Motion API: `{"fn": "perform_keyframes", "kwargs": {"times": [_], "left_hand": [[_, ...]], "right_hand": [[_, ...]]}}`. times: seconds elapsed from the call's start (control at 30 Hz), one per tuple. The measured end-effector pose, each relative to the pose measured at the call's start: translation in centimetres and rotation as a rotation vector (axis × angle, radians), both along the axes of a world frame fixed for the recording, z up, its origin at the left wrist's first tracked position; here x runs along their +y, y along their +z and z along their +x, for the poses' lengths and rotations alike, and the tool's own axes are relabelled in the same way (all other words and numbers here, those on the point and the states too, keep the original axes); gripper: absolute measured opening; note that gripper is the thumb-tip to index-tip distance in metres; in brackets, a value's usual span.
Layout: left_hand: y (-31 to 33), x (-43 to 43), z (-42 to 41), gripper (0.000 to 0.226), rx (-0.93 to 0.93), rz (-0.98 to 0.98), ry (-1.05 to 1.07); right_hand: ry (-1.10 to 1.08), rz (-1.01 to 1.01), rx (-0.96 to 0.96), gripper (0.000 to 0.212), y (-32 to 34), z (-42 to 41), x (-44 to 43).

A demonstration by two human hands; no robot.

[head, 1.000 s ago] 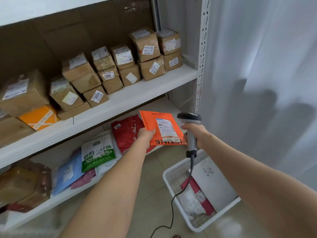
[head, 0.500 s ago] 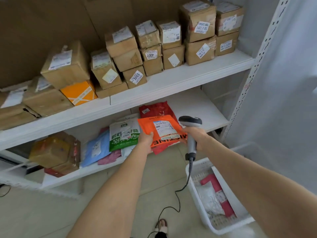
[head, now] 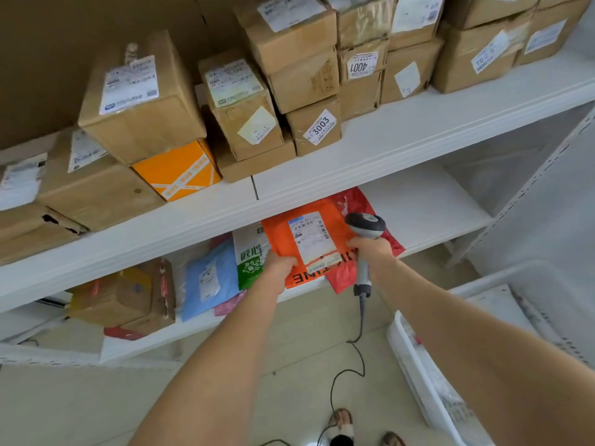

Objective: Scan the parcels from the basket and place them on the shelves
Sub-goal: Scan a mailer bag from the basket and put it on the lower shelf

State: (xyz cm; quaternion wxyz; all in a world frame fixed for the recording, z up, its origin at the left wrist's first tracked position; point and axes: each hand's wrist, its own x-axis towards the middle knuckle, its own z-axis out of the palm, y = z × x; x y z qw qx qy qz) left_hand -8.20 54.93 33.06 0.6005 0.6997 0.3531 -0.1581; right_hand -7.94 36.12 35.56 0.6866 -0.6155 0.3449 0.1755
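Observation:
My left hand (head: 277, 268) grips the near left corner of an orange parcel bag (head: 283, 239) with a white label, held over the front of the lower shelf (head: 428, 214). The bag overlaps a red bag (head: 360, 201) and a green-and-white bag (head: 249, 252) lying there. My right hand (head: 370, 249) grips the handle of a grey barcode scanner (head: 365, 225), its head just right of the orange bag's label. The white basket (head: 415, 375) stands on the floor at the lower right, its contents mostly out of view.
The upper shelf (head: 370, 146) carries several brown cardboard boxes and an orange box (head: 177, 170). On the lower shelf lie a blue bag (head: 209, 278), a pink bag and taped brown parcels (head: 128, 294). The scanner cable (head: 351, 358) trails to the floor by my feet.
My left hand has carried the orange bag forward and lower, onto the lower shelf over the red bag. The scanner hand followed beside it. The view has moved closer to the shelves.

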Motion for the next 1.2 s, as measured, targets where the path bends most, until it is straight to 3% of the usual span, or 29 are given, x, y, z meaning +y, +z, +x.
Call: {"fn": "perform_keyframes", "kwargs": {"times": [0.27, 0.43, 0.63, 0.73, 0.93, 1.07, 1.13, 1.2], "left_hand": [[-2.7, 9.5, -0.9, 0.044, 0.02, 0.181, 0.122], [-5.6, 15.9, -1.4, 0.066, -0.006, 0.429, 0.194], [-10.8, 23.8, -2.1, 0.044, 0.016, 0.467, 0.201], [-13.6, 27.8, -1.6, 0.038, 0.08, 0.444, 0.123], [-19.4, 34.7, -0.7, 0.037, 0.076, 0.308, 0.089], [-25.4, 39.2, 0.3, 0.043, 0.109, 0.253, 0.038], [-24.4, 38.6, 0.3, 0.051, 0.113, 0.222, 0.031], [-24.0, 38.2, 0.2, 0.038, 0.111, 0.181, 0.04]], "right_hand": [[0.141, 0.011, 0.027, 0.023, -4.1, 1.9, 9.5], [0.191, 0.058, 0.014, 0.026, -7.4, 1.6, 16.8], [0.176, 0.13, 0.061, 0.017, -14.2, 1.3, 25.9], [0.162, 0.184, 0.09, 0.009, -17.9, 1.3, 30.2], [0.09, 0.271, 0.081, 0.023, -23.0, 1.0, 37.5], [0.081, 0.231, 0.063, 0.021, -24.7, 1.2, 40.2], [0.089, 0.207, 0.058, 0.021, -25.3, 1.2, 41.0], [0.096, 0.194, 0.067, 0.022, -25.5, 1.0, 41.6]]}}
